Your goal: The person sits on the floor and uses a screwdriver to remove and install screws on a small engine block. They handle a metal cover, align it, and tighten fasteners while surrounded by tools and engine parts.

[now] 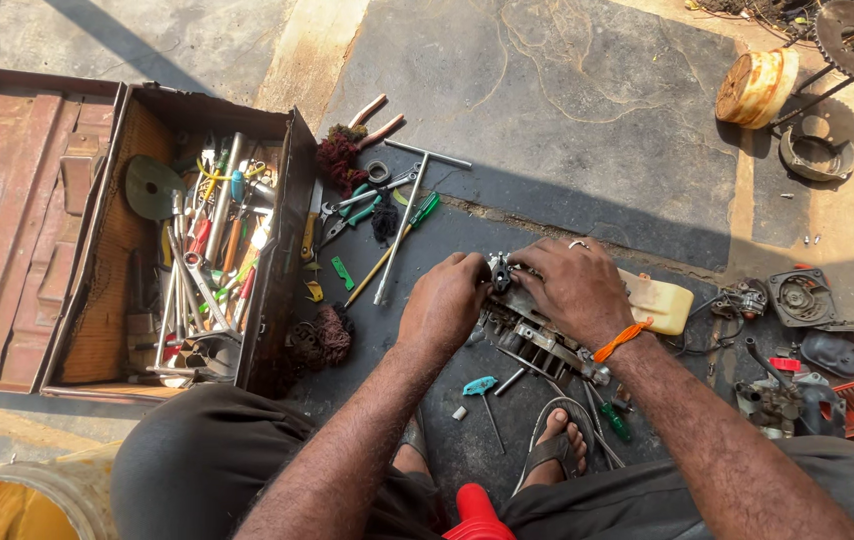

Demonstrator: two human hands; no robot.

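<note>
The person crouches on the dark ground with both hands on a small metal engine part [537, 335] that lies just in front of the feet. The left hand [444, 300] grips the near-left end of the part, and its fingers are curled tight around it. The right hand [575, 288] lies over the top of the part. Its fingers bend down and press on a little metal piece [499, 270] at the top end, right where the two hands meet. The fingertips are hidden, so it is hard to see just how they pinch.

To do this bit well, I think the left hand should hold the part very still so it does not wobble. The right hand should work slowly and not yank, since small bits can drop and roll away on the ground.

Tools lie close by. A blue-handled tool [480, 386] sits just under the left wrist, and a green screwdriver [615, 421] lies near the sandal [555, 447]. A long T-handle wrench [402, 220] and some pliers [352, 212] lie to the upper left, beside the open rusty toolbox [97, 300] full of spanners. A pale yellow tank [659, 300] sits just behind the right hand, touching or almost touching the part.
</note>
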